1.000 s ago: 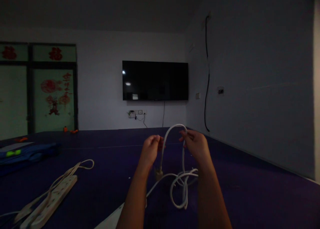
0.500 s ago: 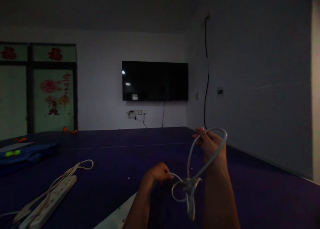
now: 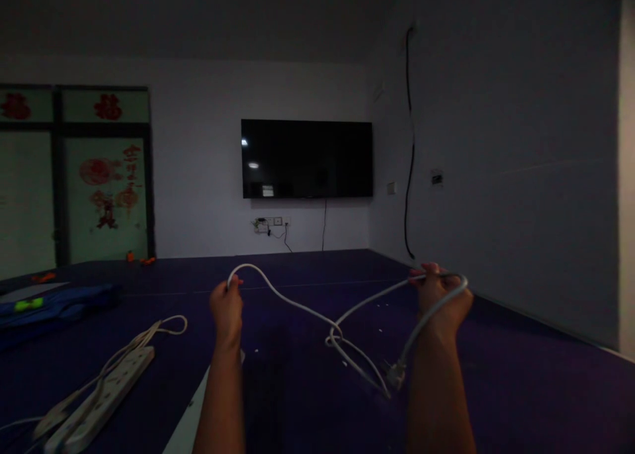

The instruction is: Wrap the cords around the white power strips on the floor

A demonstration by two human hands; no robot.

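A white power cord (image 3: 292,301) is stretched between my two hands above the dark blue table. My left hand (image 3: 227,312) is closed on the cord at the left, where it bends over the fingers. On the right, my right hand (image 3: 441,298) grips another stretch, with a loop arching over the back of the hand. The cord crosses itself in a loose knot midway between the hands. Its plug (image 3: 395,374) hangs beside my right wrist. Under my left forearm lies a white power strip (image 3: 191,411), partly hidden by the arm.
Another white power strip (image 3: 112,398) with a bundled cord lies at the left on the table (image 3: 307,414). Blue cloth (image 3: 74,303) with a yellow-green item (image 3: 28,304) is farther left. Small orange objects (image 3: 147,261) sit near the back edge. A wall (image 3: 536,242) borders the table on the right.
My left hand has moved left and up, drawing out the cord. My right hand has shifted slightly right and down. The bunched cord has opened into a long loose knot, and the plug now hangs free.
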